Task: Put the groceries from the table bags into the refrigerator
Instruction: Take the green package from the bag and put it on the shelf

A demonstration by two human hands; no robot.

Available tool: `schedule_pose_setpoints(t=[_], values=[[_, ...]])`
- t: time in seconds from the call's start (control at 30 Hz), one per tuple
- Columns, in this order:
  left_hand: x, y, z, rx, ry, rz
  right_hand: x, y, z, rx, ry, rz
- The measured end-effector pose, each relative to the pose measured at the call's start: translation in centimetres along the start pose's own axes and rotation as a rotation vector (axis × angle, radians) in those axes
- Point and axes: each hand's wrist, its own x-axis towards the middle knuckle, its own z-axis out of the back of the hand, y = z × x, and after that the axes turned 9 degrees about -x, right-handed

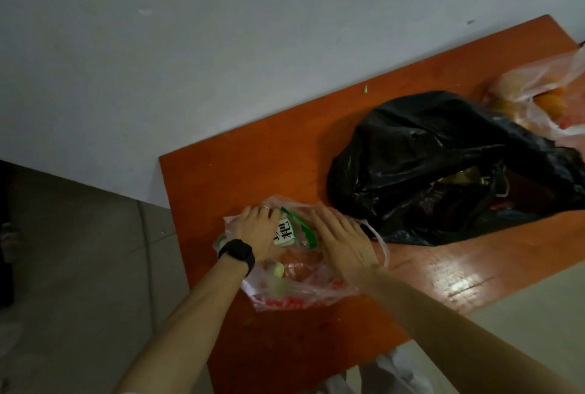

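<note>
A clear plastic bag with red print lies on the orange-brown table near its left corner. Inside it I see a green-and-white package with black characters, something orange, and a pale green item. My left hand, with a black watch on the wrist, rests on the bag's far left side with fingers fairly straight. My right hand lies on the bag's right side, fingers extended over the plastic. Whether either hand pinches the plastic is hidden.
A large crumpled black bag sits open to the right of my hands. Behind it, at the table's far right, lies a clear bag with orange fruit. A white wall borders the table's far edge; grey floor lies to the left.
</note>
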Motion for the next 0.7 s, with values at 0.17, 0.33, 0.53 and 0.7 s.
schedule_pose_setpoints(t=[0.17,0.33,0.53,0.7], values=[[-0.8,-0.1,0.8,-0.116,-0.001,-0.027,-0.6,-0.7,-1.5,-0.005,0.202,0.054],[-3.2,0.2,2.5,-0.198,-0.132,0.012,-0.6,-0.3,-1.1,0.025,0.255,0.016],[-5.4,0.1,6.7,-0.446,-0.350,0.184,0.9,0.0,2.0,0.017,0.294,0.004],[-5.7,-1.2,11.2,-0.737,-0.545,0.236,1.6,-0.1,6.9,0.029,0.401,0.074]])
